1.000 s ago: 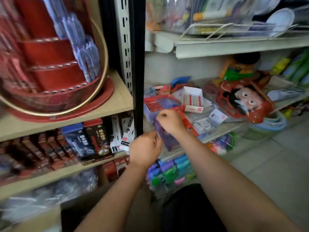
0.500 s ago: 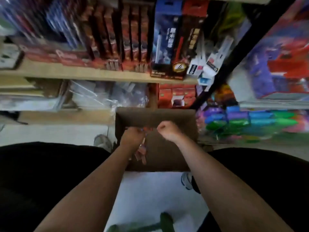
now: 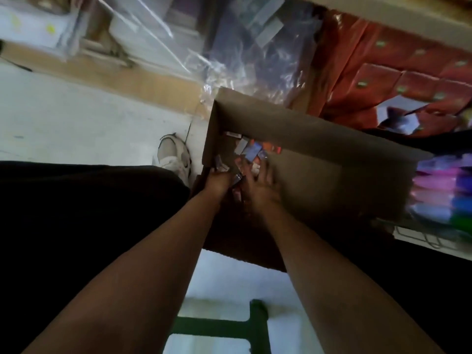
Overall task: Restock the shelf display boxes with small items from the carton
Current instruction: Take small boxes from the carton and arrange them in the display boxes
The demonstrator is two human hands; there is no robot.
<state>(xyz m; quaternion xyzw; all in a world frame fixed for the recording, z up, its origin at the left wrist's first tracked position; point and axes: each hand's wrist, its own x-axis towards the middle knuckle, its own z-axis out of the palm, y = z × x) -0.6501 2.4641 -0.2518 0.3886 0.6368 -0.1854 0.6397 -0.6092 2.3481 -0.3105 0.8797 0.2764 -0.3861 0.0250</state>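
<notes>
A brown cardboard carton (image 3: 319, 139) stands open on the floor between my legs. Several small coloured packets (image 3: 251, 152) lie in its far left corner. Both of my hands are down inside it. My left hand (image 3: 218, 182) is curled near the carton's left wall and grips a few small packets. Beside it, my right hand (image 3: 259, 187) spreads its fingers over the loose packets; motion blur hides whether it touches them. The shelf display boxes are out of view.
A pale shoe (image 3: 173, 157) stands just left of the carton. Plastic-wrapped goods (image 3: 229, 47) and red boxes (image 3: 408, 80) fill the low shelf behind it. Coloured packs (image 3: 441, 190) sit on a wire shelf at the right. A green frame (image 3: 255, 325) lies below.
My view swung from the shelf down to the floor carton. Both hands dropped from the display box into the carton, and my right hand has opened out from a fist.
</notes>
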